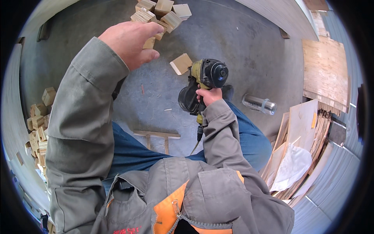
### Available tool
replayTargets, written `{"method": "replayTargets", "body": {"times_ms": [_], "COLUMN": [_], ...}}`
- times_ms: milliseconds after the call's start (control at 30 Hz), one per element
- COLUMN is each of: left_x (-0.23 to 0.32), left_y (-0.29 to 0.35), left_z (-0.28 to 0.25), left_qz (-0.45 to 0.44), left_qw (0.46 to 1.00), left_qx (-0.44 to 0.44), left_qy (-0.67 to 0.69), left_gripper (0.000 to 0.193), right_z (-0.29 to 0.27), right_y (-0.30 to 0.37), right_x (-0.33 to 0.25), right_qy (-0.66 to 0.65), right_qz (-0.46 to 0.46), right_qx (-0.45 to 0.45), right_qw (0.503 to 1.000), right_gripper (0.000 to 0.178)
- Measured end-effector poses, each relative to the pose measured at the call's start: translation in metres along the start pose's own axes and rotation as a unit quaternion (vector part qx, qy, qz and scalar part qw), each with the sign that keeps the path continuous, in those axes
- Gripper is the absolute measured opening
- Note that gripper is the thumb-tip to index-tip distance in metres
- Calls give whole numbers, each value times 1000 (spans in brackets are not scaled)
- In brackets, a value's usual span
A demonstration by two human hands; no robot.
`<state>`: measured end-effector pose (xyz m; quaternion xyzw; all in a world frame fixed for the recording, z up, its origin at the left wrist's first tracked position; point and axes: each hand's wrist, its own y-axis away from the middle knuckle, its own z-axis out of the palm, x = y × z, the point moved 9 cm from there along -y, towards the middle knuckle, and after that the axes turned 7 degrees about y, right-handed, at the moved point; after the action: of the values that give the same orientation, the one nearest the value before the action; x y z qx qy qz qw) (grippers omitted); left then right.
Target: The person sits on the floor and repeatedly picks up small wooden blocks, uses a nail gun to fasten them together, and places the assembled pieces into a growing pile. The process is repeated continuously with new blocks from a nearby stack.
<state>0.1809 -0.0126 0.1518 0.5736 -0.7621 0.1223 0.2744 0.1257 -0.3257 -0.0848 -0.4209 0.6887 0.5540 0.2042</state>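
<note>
A nail gun (206, 74), underside hidden, is above the middle of the floor (257, 50) in the right hand (210, 96), fingers wrapped around it. The left hand (130, 42), thumb and forefinger parted, overlaps wooden blocks (171, 19) toward the floor's far edge; whether it grips one, I cannot tell. Red lettering (127, 231) is cut off below.

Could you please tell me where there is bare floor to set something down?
Mostly bare floor lies between the nail gun, the silver bottle and the upper-right panel. It is crowded around the upper blocks, left blocks and boards at right.
</note>
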Motion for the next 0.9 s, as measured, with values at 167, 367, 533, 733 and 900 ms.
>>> {"method": "replayTargets", "body": {"times_ms": [167,367,533,733,900], "left_x": [-4,-3,0,11,9], "left_y": [4,9,17,16,14], "left_z": [-3,-4,2,-2,4], "left_qz": [10,18,26,2,6], "left_qw": [1000,1000,999,999,999], "left_qx": [-1,-2,-18,-20,-31], "left_qy": [0,-14,-10,-25,-18], "left_gripper": [52,55,56,57,56], "right_z": [24,34,21,-23,-36], "right_y": [-7,-14,-15,5,7], "right_x": [-3,5,7,15,75], "right_qy": [2,7,67,-23,74], "right_qz": [4,10,16,13,159], "right_qx": [-19,-19,6,52,65], "right_qw": [1000,1000,998,998,982], "right_gripper": [22,20,17,16,15]}}
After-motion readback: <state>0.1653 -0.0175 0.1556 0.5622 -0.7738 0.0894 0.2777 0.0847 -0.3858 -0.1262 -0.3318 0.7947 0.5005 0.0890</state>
